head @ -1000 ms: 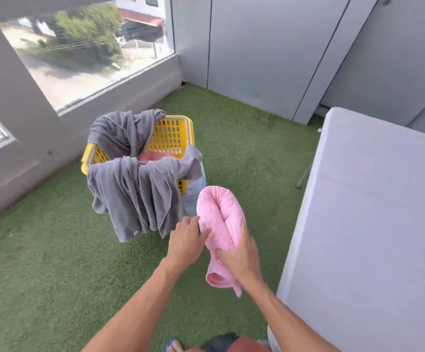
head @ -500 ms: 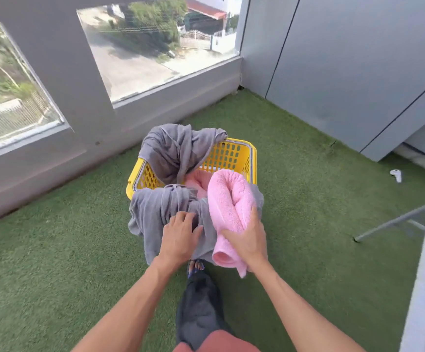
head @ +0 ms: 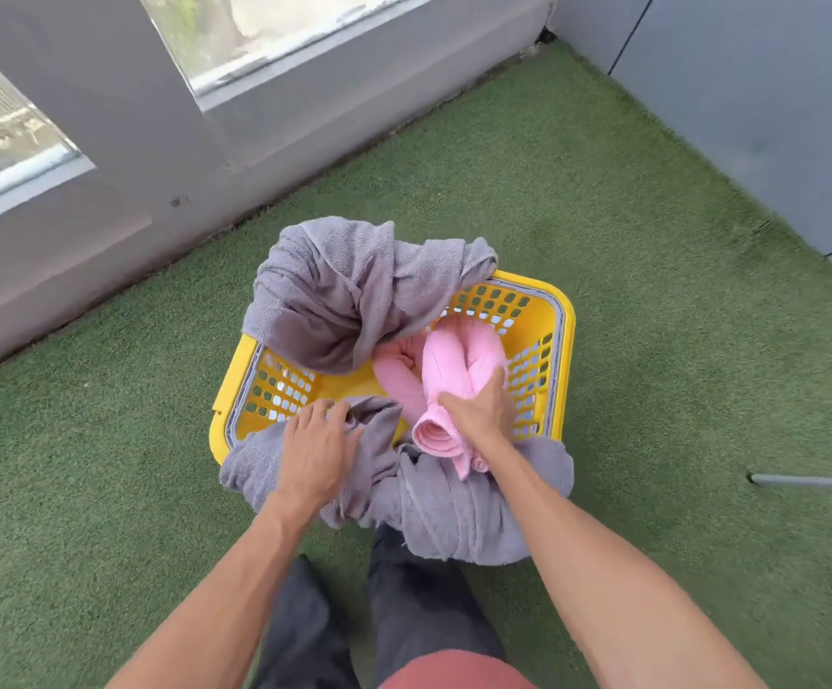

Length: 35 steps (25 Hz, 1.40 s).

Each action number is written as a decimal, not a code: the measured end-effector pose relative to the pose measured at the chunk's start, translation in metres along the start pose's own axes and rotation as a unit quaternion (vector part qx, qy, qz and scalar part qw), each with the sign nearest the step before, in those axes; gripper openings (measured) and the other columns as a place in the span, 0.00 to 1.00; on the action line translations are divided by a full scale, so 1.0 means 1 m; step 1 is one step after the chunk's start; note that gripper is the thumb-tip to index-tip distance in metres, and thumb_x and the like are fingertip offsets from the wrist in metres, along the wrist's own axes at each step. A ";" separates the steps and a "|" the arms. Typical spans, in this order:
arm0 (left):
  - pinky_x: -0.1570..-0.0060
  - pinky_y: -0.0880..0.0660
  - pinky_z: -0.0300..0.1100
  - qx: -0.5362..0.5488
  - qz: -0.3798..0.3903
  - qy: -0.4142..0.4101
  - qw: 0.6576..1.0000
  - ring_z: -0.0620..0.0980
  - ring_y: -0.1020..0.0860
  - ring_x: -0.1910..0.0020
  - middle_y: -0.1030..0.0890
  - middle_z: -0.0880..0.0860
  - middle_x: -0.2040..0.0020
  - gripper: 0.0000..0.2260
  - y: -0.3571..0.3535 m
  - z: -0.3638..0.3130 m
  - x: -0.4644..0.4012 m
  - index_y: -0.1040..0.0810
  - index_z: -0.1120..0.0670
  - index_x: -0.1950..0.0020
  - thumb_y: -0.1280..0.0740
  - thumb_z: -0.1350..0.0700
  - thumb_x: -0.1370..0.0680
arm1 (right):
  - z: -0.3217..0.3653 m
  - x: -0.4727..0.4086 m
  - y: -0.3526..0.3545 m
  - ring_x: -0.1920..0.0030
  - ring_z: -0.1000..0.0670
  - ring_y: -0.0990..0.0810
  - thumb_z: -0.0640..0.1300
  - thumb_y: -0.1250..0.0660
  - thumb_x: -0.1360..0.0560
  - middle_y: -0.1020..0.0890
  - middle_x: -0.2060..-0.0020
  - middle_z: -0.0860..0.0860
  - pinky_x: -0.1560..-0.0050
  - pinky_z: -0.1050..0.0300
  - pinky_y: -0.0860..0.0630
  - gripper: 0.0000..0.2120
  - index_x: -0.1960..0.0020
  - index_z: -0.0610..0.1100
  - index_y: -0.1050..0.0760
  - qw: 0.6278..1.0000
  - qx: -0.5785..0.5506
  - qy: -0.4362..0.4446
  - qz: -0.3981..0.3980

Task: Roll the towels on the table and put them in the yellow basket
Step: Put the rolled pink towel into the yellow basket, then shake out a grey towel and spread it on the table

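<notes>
- The yellow basket (head: 560, 340), a perforated plastic one, sits on green artificial turf (head: 602, 201) in the middle of the frame.
- The right hand (head: 483, 412) grips a rolled pink towel (head: 458, 360), fingers curled round its near end; the roll is doubled over and lies inside the basket, right of centre.
- A second pink towel (head: 396, 375) lies in the basket just left of it, touching it.
- The left hand (head: 317, 445) rests on a grey towel (head: 443, 499) draped over the basket's near rim, fingers bent into the cloth.
- Another grey towel (head: 344, 290) hangs over the far left corner.
- A grey wall with windows (head: 274, 37) fills the upper left of the frame.
</notes>
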<state>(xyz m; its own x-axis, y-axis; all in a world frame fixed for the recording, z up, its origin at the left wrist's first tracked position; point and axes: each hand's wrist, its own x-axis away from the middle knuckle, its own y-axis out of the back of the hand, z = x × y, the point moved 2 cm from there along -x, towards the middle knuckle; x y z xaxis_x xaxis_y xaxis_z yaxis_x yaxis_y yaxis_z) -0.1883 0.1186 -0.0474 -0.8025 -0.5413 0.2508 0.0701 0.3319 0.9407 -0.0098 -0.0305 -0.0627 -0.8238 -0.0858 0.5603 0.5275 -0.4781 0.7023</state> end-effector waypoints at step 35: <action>0.59 0.28 0.40 0.343 -0.127 -0.184 0.912 0.44 0.23 0.62 0.19 0.46 0.62 0.03 0.148 0.009 0.143 0.21 0.51 0.56 0.33 0.55 0.23 | 0.016 0.282 0.050 0.70 0.58 0.30 0.49 0.31 0.25 0.28 0.74 0.59 0.65 0.67 0.35 0.05 0.56 0.48 0.19 0.910 -0.117 0.384 -0.103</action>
<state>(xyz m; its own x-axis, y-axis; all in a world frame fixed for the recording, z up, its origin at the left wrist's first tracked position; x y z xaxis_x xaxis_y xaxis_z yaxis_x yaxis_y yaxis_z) -0.2986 0.0973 0.1258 -0.8946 -0.4144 -0.1674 -0.4320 0.7057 0.5616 -0.2126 -0.0648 0.1377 -0.8497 -0.5162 -0.1075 0.3611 -0.7182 0.5948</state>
